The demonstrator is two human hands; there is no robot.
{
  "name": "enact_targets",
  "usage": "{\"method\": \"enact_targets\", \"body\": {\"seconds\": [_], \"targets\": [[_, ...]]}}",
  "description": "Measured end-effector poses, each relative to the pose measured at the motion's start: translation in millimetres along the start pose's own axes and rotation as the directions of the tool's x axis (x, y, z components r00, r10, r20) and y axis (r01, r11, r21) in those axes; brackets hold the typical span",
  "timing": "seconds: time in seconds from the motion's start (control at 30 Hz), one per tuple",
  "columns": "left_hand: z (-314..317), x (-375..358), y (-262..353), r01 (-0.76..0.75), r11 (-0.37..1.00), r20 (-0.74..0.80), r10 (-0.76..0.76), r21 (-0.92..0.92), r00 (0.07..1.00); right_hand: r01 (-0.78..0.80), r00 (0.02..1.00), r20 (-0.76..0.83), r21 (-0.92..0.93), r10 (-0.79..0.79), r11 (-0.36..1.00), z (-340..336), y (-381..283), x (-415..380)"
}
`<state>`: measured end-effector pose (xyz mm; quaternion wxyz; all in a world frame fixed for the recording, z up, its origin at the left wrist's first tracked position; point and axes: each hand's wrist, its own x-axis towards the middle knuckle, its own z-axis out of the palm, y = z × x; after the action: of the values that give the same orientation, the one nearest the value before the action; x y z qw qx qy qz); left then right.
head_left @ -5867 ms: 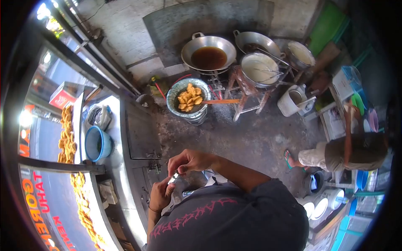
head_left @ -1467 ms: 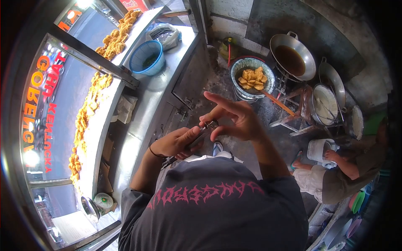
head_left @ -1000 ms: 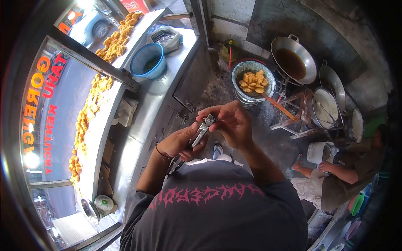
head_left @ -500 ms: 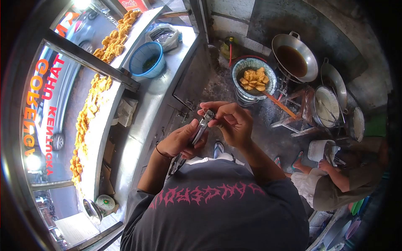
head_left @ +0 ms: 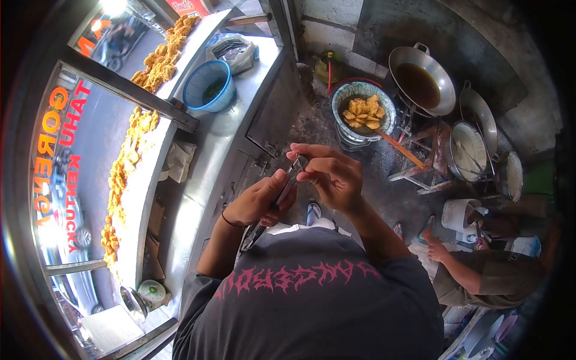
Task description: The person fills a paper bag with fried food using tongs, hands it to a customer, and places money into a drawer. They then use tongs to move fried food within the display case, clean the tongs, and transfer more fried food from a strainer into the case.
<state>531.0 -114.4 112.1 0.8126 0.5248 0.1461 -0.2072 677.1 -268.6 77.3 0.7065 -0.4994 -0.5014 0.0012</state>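
Note:
Both of my hands are raised in front of my chest around a slim, shiny metal tool (head_left: 284,190). My left hand (head_left: 257,201) is wrapped round its lower part, thumb along the top. At its upper end, my right hand (head_left: 333,174) pinches the tip between thumb and fingers. What exactly the tool is, I cannot make out. Its lower end runs down past my left wrist toward my dark shirt (head_left: 312,300).
Left, fried food (head_left: 129,156) lines a glass-fronted shelf beside a metal counter (head_left: 195,180) with a blue basket (head_left: 210,86). Ahead are a basin of fried pieces (head_left: 363,112), a wok of brown liquid (head_left: 417,86) and batter pans (head_left: 468,151). Another person (head_left: 492,276) crouches at right.
My hands have barely moved, with the tool's tip tilted slightly. The other person at right has shifted and moved an arm. Vehicles outside the glass have changed position.

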Motion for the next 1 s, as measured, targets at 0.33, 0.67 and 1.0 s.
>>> {"method": "enact_targets", "body": {"seconds": [0.33,0.67,1.0], "targets": [[9.6,0.3,1.9,-0.141,0.753,-0.201,0.344,0.643,0.917,-0.259,0.965,0.073,0.454,0.253,0.853,-13.5,3.7,-0.2],[34.9,-1.7,9.9,0.07,0.199,-0.187,0.665,0.978,0.723,-0.232,0.967,0.178,0.313,0.183,0.921,-39.9,7.9,0.5],[34.5,4.0,12.4,0.048,-0.038,0.0,0.792,0.998,0.611,-0.202,0.977,0.129,0.327,0.168,0.923,-46.8,-5.7,-1.3]]}}
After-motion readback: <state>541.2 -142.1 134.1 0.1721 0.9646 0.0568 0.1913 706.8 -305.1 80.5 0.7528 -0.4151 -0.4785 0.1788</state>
